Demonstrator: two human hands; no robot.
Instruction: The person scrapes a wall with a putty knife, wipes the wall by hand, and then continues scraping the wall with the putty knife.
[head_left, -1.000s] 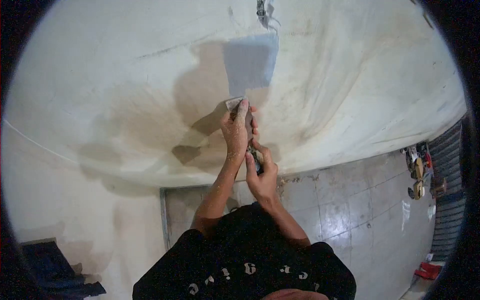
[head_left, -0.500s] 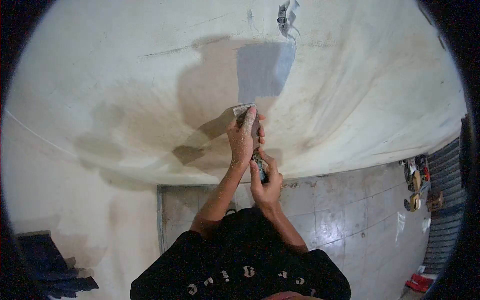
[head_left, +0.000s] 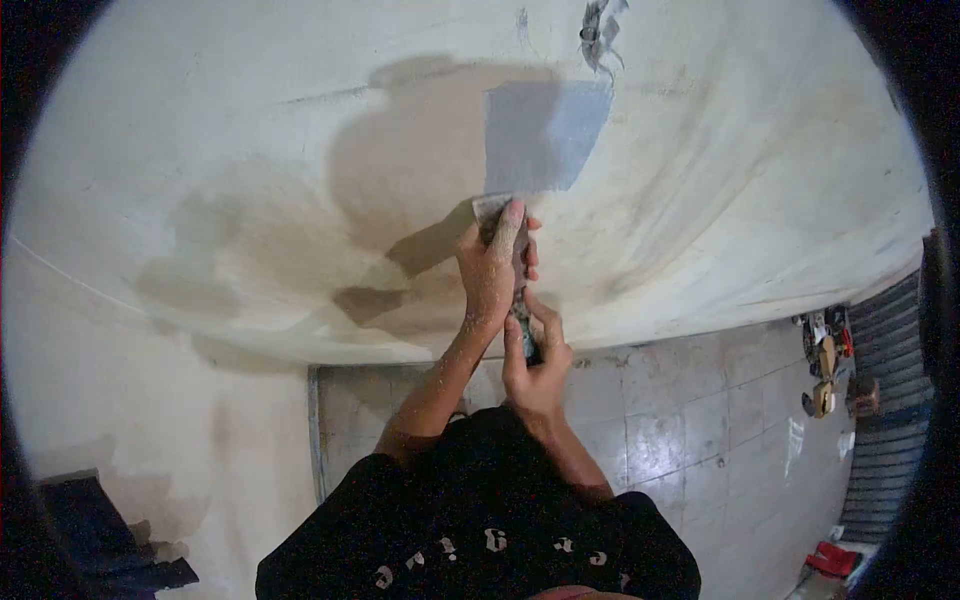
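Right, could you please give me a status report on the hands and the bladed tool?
Left hand gripping bladed tool near blade; right hand at lower end. Blade just below grey patch. Shadow over patch's left part.

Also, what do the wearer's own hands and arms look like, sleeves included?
Left hand and right hand ungloved; forearms bare below a black short-sleeved shirt with pale gothic-style lettering. Pale specks dot the left hand and forearm. No watch visible.

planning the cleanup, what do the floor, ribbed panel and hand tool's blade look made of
Floor: probably ceramic tile, glossy; straight joints and glare show.
Ribbed panel: likely metal, dull grey; even ridges suggest shutter slats.
Hand tool's blade: perhaps metal, thin and flat; pale smears obscure its finish.
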